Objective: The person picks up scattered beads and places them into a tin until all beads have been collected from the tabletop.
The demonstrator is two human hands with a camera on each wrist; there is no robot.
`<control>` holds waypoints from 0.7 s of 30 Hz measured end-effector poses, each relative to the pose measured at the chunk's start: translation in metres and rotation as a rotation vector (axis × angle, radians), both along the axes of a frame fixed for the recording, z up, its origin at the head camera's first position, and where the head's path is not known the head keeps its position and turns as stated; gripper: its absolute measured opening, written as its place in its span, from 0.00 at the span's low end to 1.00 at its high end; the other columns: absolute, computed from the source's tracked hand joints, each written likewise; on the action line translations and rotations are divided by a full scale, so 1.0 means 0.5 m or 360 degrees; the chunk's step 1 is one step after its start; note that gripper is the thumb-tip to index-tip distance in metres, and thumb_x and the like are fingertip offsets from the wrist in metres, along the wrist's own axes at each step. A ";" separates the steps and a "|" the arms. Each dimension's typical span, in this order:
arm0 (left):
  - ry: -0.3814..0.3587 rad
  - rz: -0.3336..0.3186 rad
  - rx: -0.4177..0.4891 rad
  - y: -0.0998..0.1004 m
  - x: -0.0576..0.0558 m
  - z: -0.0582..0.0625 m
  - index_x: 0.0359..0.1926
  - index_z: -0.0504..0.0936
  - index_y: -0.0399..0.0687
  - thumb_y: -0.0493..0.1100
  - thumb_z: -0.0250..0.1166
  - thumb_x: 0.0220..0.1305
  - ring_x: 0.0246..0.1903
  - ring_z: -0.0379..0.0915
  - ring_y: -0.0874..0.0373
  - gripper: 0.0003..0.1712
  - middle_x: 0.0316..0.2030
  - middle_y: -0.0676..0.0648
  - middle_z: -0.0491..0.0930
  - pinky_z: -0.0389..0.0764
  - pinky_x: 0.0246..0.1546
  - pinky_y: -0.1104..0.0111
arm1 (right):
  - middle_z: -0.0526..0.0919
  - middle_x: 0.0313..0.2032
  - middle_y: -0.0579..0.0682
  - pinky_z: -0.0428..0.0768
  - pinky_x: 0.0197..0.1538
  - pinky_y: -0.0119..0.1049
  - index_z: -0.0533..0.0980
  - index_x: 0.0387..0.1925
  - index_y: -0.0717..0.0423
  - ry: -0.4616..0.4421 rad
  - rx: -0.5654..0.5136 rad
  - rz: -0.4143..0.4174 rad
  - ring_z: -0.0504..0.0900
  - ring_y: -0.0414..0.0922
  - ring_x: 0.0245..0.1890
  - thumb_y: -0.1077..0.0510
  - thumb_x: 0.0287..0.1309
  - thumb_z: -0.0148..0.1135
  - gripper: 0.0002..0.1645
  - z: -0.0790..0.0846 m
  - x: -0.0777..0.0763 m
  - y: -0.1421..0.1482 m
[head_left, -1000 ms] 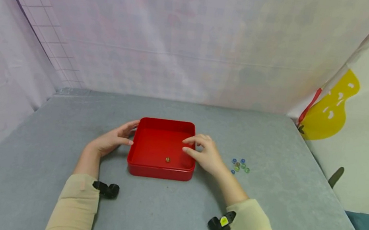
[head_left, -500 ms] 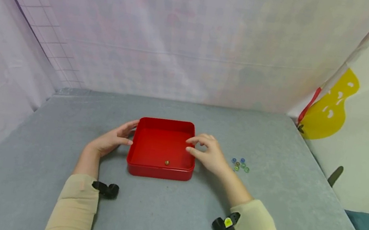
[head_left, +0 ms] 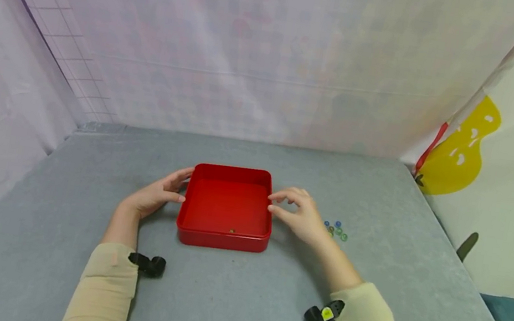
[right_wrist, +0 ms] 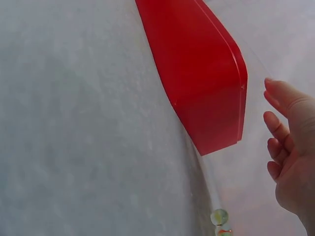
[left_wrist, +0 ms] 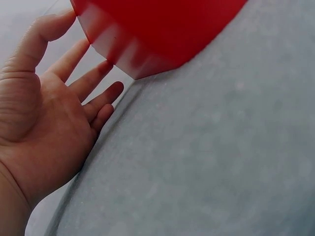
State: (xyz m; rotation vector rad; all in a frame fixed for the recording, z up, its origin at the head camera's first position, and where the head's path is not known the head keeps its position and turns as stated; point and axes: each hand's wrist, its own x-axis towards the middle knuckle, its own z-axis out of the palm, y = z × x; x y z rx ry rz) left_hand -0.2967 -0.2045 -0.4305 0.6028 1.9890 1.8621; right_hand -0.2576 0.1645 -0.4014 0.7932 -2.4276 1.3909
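A red square box (head_left: 230, 201) without a lid stands on the grey table. Inside it, one brownish marble (head_left: 232, 231) lies against the front wall, mostly hidden by the rim. My left hand (head_left: 153, 196) rests along the box's left side, thumb at the rim; in the left wrist view the fingers (left_wrist: 91, 81) are spread and nearly straight. My right hand (head_left: 299, 215) hovers at the right rim, thumb and forefinger apart with nothing between them. To its right lie several glass marbles (head_left: 339, 231), blue, green and brownish, partly covered by the wrist.
The grey tabletop (head_left: 223, 312) reaches back to a pale hanging cloth (head_left: 261, 71). On the right, a white cloth with a yellow print (head_left: 456, 158) borders the table. In the right wrist view, marbles (right_wrist: 219, 217) lie beyond the box's corner.
The marble in the box has rolled toward the front wall. My right hand has drawn back rightward from over the box to its rim, covering part of the marble group. My left hand stays put.
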 end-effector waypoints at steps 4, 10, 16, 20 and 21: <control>-0.0008 0.0006 -0.0001 0.001 0.001 0.001 0.75 0.48 0.46 0.29 0.57 0.63 0.70 0.41 0.43 0.43 0.73 0.43 0.46 0.45 0.64 0.43 | 0.81 0.38 0.52 0.67 0.46 0.54 0.83 0.43 0.57 -0.0006 0.0013 -0.0016 0.71 0.58 0.42 0.60 0.53 0.70 0.13 0.003 0.004 0.007; -0.0012 0.0011 -0.0011 0.002 0.003 0.003 0.75 0.48 0.46 0.29 0.58 0.63 0.70 0.42 0.43 0.43 0.73 0.44 0.47 0.46 0.64 0.43 | 0.81 0.39 0.51 0.67 0.46 0.53 0.83 0.43 0.55 -0.0024 0.0032 -0.0046 0.71 0.54 0.42 0.61 0.53 0.70 0.13 0.005 0.010 0.022; -0.0009 -0.0001 0.0006 0.002 0.002 0.003 0.75 0.47 0.44 0.28 0.57 0.63 0.70 0.41 0.43 0.43 0.73 0.43 0.46 0.45 0.64 0.43 | 0.81 0.39 0.53 0.67 0.45 0.56 0.83 0.42 0.55 -0.0048 0.0006 -0.0061 0.70 0.60 0.43 0.60 0.52 0.71 0.13 0.008 0.013 0.036; -0.0011 -0.0004 0.0004 0.002 0.001 0.003 0.75 0.48 0.45 0.28 0.56 0.64 0.70 0.41 0.43 0.43 0.73 0.43 0.45 0.45 0.64 0.43 | 0.81 0.38 0.51 0.66 0.45 0.57 0.83 0.42 0.55 -0.0064 -0.0017 -0.0074 0.69 0.62 0.43 0.60 0.53 0.71 0.13 0.008 0.013 0.047; -0.0011 -0.0004 -0.0002 0.002 0.001 0.004 0.75 0.48 0.45 0.28 0.57 0.64 0.70 0.41 0.43 0.43 0.73 0.43 0.45 0.45 0.64 0.43 | 0.81 0.38 0.50 0.66 0.45 0.57 0.83 0.42 0.55 -0.0059 -0.0018 -0.0080 0.69 0.62 0.43 0.60 0.52 0.71 0.13 0.008 0.013 0.050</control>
